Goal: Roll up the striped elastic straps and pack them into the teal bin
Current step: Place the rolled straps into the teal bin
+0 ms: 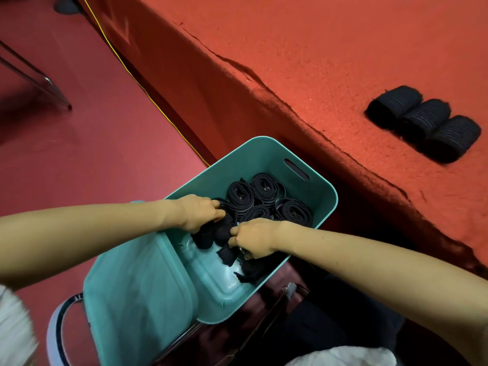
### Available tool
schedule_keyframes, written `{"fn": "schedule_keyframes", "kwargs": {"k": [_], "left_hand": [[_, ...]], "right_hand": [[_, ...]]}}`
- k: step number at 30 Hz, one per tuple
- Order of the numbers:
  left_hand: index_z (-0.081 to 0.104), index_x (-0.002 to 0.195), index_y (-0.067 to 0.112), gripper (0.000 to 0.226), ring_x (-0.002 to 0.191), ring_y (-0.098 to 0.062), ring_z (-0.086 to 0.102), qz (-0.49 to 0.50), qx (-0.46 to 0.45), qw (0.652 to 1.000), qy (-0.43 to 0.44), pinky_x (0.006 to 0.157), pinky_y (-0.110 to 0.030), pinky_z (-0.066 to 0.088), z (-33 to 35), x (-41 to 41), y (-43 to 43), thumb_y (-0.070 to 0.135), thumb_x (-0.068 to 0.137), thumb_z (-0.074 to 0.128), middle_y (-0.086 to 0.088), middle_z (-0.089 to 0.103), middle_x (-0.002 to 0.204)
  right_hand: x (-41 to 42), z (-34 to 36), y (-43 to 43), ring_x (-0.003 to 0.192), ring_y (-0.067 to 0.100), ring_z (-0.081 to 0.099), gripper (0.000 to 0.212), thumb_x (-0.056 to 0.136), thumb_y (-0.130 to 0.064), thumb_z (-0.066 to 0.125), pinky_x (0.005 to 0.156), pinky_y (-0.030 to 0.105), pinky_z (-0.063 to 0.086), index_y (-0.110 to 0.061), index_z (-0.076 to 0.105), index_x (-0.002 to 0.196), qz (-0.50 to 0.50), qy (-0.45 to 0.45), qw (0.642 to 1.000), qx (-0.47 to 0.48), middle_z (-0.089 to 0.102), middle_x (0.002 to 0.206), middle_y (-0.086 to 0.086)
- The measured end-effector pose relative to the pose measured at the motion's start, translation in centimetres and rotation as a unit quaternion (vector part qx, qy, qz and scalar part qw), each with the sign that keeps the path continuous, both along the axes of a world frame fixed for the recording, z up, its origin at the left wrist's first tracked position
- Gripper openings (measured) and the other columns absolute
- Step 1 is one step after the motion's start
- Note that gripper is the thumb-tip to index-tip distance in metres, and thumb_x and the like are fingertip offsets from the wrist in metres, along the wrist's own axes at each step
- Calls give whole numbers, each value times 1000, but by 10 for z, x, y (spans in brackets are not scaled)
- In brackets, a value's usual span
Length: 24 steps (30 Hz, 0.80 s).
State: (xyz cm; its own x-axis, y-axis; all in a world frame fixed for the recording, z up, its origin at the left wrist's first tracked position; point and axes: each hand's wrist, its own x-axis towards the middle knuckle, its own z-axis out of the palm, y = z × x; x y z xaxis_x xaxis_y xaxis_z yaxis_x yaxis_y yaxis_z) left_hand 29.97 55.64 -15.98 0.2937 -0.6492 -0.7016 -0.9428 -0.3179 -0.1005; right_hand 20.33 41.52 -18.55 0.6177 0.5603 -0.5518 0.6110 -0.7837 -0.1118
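Note:
The teal bin (266, 151) stands on a chair beside the red table. Several rolled dark striped straps (264, 184) stand on end against its far wall. Both my hands reach into the bin. My left hand (196, 212) grips a dark rolled strap (206, 237) near the middle of the bin. My right hand (253, 240) pinches another dark strap (226, 253) just beside it. A loose strap end (247, 276) lies on the bin floor below my right hand. Three more rolled straps (425, 125) lie side by side on the table at the right.
The bin's teal lid (137, 294) leans against its near left side. The red-covered table (330, 48) fills the upper right. A yellow cable (148, 93) runs across the red floor. A metal chair leg (39, 77) stands at the far left.

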Motion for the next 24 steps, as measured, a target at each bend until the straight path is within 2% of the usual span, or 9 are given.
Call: {"fn": "schedule_keyframes", "kwargs": {"k": [5, 8, 12, 15, 20, 24], "left_hand": [[33, 137, 9, 59, 113, -31, 52, -46, 39, 997, -42, 81, -39, 46, -9, -1, 0, 16, 86, 62, -11, 40, 133], [33, 133, 7, 71, 111, -28, 53, -41, 17, 996, -77, 74, -36, 45, -9, -2, -4, 26, 78, 75, -11, 41, 130], [32, 131, 6, 85, 104, -30, 61, 7, 38, 997, -71, 71, -37, 46, -10, -1, -5, 38, 69, 81, -10, 55, 121], [34, 128, 6, 82, 101, -31, 63, 60, 37, 996, -48, 69, -36, 44, -8, 3, -2, 35, 68, 82, -10, 62, 115], [32, 134, 4, 75, 102, -33, 63, 69, 27, 995, -60, 75, -38, 48, -12, 2, -3, 26, 78, 76, -14, 64, 112], [34, 132, 5, 67, 105, -34, 61, 90, 21, 995, -49, 79, -37, 46, -10, 3, -3, 23, 81, 73, -15, 62, 116]], "right_hand": [[5, -1, -2, 118, 29, 51, 43, 92, -28, 57, 90, 37, 43, -16, 51, 132, -11, -20, 999, 22, 50, 130, 7], [6, -1, -5, 117, 30, 52, 42, 92, -28, 57, 89, 37, 43, -16, 52, 131, -22, -17, 999, 26, 51, 129, 8], [3, 0, -7, 117, 29, 52, 42, 92, -28, 57, 84, 37, 44, -16, 52, 131, -30, -11, 999, 36, 51, 127, 7], [3, 0, -9, 116, 29, 52, 41, 91, -27, 57, 81, 36, 43, -16, 51, 131, -42, -6, 998, 46, 51, 126, 6], [5, 10, -12, 116, 29, 52, 41, 92, -25, 56, 84, 37, 44, -16, 51, 132, -60, -15, 996, 63, 52, 126, 7], [5, 19, -28, 112, 28, 54, 38, 92, -28, 56, 81, 34, 43, -16, 53, 128, -99, -40, 990, 93, 53, 123, 6]]}}
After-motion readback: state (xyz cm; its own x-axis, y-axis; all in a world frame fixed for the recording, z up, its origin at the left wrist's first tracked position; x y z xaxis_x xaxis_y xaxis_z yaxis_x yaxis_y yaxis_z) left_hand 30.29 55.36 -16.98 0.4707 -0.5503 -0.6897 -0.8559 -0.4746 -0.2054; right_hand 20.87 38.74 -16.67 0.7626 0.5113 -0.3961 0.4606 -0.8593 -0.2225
